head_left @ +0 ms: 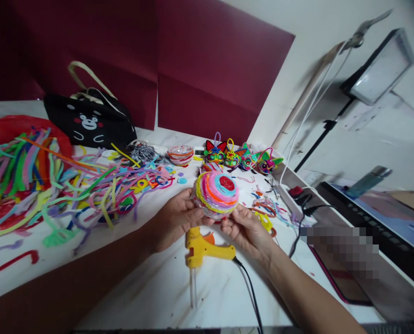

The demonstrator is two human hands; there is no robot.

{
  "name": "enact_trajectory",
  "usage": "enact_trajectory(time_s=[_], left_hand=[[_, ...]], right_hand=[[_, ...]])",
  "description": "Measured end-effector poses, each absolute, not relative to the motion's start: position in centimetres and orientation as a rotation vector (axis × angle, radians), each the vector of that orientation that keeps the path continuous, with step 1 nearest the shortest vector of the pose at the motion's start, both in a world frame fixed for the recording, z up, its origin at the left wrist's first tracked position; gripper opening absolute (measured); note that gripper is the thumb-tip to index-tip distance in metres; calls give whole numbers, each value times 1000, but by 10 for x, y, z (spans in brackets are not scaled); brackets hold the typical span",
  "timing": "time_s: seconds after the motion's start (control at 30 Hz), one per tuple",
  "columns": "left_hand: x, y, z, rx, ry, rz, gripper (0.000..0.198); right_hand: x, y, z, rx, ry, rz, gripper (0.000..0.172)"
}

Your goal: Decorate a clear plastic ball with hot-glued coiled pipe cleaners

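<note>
Between my two hands is a rounded bowl (216,195) wound with bands of pipe cleaner in pink, orange, yellow and blue, a red disc at its centre facing up. My left hand (179,215) is closed on its left side, thumb in front. From the right, my right hand (248,229) grips the lower rim with thumb and fingers. Just below them on the table lies a yellow hot glue gun (207,250), a clear glue stick jutting from its back end and a black cord running toward the front edge.
Loose pipe cleaners (98,185) cover the left side, beside a red plastic bag (59,134). At the back are a black bag (88,120), a striped bowl (181,155) and several cat-like ornaments (232,157). A power strip (299,204) and a phone (346,278) lie right.
</note>
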State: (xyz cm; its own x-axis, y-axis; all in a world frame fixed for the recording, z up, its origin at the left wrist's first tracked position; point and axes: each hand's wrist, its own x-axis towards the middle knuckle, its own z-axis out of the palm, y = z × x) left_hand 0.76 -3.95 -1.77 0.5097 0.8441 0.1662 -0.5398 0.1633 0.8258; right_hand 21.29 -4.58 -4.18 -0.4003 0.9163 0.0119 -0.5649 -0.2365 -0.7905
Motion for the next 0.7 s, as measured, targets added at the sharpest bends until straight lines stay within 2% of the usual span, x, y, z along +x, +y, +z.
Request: enact_trajectory(time_s=[0.43, 0.7], left_hand=[[8, -36, -24, 743, 400, 1020, 22], [7, -32, -23, 777, 428, 1146, 14]], right_hand=[[210, -44, -44, -591, -847, 1824, 24], [217, -40, -44, -819, -975, 1728, 32]])
